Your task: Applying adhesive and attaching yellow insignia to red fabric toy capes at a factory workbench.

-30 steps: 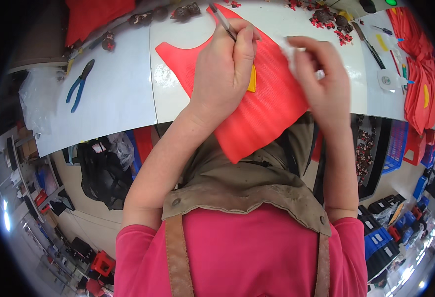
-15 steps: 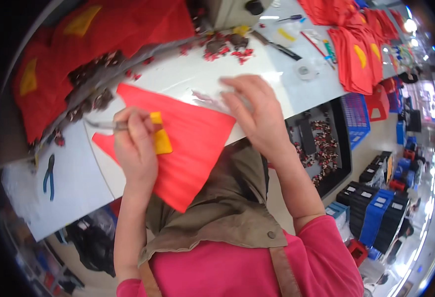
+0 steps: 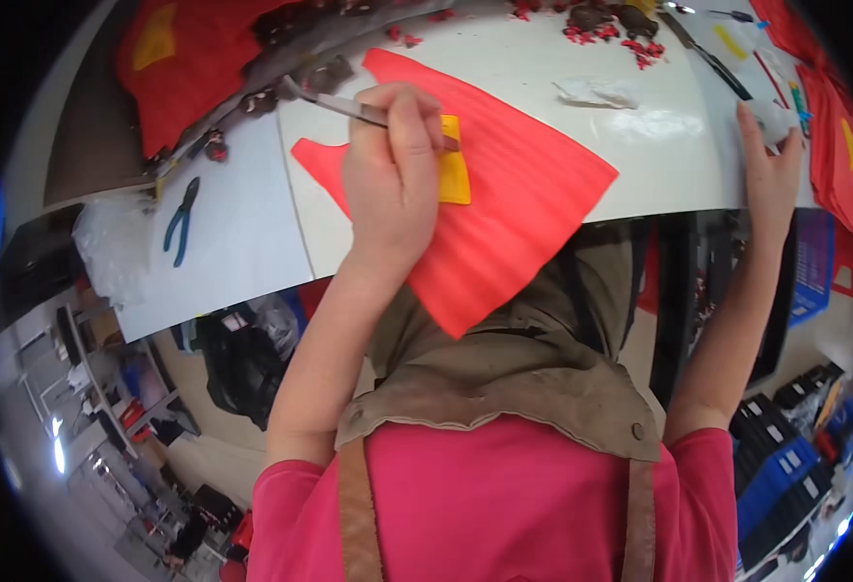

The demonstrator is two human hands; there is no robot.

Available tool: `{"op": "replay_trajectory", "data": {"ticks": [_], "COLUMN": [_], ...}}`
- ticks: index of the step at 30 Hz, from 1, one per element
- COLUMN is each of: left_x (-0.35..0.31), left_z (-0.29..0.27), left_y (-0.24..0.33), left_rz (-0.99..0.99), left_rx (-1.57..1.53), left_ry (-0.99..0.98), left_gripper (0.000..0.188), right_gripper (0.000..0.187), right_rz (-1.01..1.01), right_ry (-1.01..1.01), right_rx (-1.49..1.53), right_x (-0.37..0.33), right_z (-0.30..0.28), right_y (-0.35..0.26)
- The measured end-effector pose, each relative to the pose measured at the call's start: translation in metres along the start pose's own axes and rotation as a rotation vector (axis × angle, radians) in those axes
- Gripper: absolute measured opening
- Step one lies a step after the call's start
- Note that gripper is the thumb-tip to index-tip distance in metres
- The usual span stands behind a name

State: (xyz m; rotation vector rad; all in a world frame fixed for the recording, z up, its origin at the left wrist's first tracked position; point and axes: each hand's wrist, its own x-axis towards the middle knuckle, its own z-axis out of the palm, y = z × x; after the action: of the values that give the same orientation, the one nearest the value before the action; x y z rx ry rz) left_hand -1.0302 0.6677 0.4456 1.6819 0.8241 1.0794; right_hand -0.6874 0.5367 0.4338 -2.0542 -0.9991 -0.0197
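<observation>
My left hand is closed around a slim metal tool with a bent tip, possibly tweezers, which points up and left. That hand rests on a red fabric piece with a notched left end, beside its yellow patch. The fabric lies on the white table and hangs over the front edge onto my apron. At the right my right hand has its thumb and finger apart, on either side of a small pale roll. Whether they touch the roll I cannot tell.
Pliers with blue handles and a clear plastic bag lie at the left. A long dark-handled blade and a crumpled clear scrap lie farther back. More red fabric is at the back left; another stack lies far right.
My right hand has moved right, from above the fabric to the pale roll. My left hand still holds the metal tool over the fabric. The view has shifted, so the table sits higher and farther right.
</observation>
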Motion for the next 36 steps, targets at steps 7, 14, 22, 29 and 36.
{"op": "replay_trajectory", "data": {"ticks": [7,14,22,29,36], "left_x": [-0.010,-0.009,-0.012,-0.003,-0.005], "left_z": [-0.002,-0.004,-0.009,0.001,-0.006], "left_y": [-0.002,0.001,0.003,0.004,-0.001], "left_rz": [-0.101,-0.049,-0.092,-0.035,0.000], "left_rx": [0.027,0.037,0.047,-0.023,0.065], "left_ry": [0.098,0.048,0.066,0.032,-0.005], "left_gripper": [0.018,0.019,0.019,0.018,0.018], "right_gripper": [0.036,0.041,0.048,0.059,0.047], "right_rz": [0.069,0.043,-0.171,-0.369,-0.180], "right_ry": [0.021,0.117,0.463,0.114,-0.119], "right_rx": [-0.147,-0.047,-0.207,-0.024,-0.186], "right_x": [0.004,0.033,0.022,0.079,0.087], "right_z": [-0.001,-0.019,-0.011,0.025,0.033], "right_y": [0.024,0.042,0.010,0.028,0.011]}}
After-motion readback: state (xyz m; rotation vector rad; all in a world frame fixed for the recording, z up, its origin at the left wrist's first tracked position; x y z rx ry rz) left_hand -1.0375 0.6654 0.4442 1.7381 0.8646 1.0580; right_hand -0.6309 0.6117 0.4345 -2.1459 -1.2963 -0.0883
